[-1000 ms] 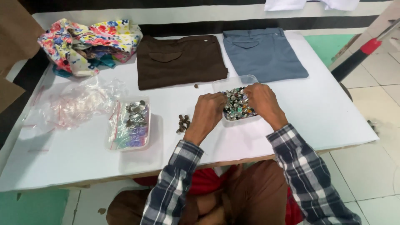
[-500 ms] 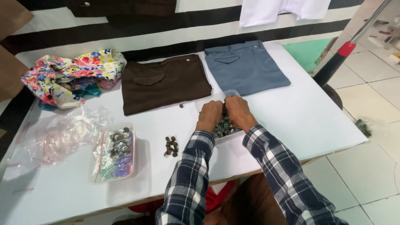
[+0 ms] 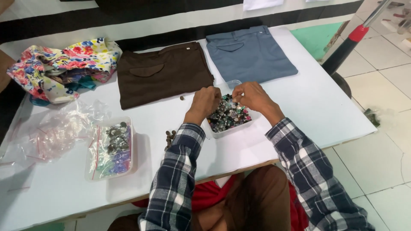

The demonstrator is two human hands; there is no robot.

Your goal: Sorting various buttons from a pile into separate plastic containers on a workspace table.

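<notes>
Two hands meet over a small clear plastic tray of mixed metal buttons (image 3: 229, 115), which sits on the white table (image 3: 308, 107) straight ahead of the person, near the front edge. The left hand (image 3: 205, 102) is curled into a loose fist at the tray's left side, its fingers folded down toward the heap; whether it pinches a button I cannot tell. The right hand (image 3: 253, 96) comes in from the tray's right, fingertips drawn together at its far rim as if nipping something small, though the piece itself is too tiny to make out. Both hands lie about equally near the tray, one on each flank, so the buttons lie directly between and just beneath them. The tray's long axis runs roughly left to right, tilted slightly toward the person on its left end.

Beyond the tray lie folded brown trousers (image 3: 165, 75) and, to their right, folded grey-blue trousers (image 3: 250, 53), the tray just beside the near hem of both. A little pile of dark buttons (image 3: 170, 137) rests on the table by the left sleeve. Farther left stand a second clear tray in a plastic bag (image 3: 110, 147), crumpled clear plastic bags (image 3: 55, 132) and a bundle of floral cloth (image 3: 64, 68).
</notes>
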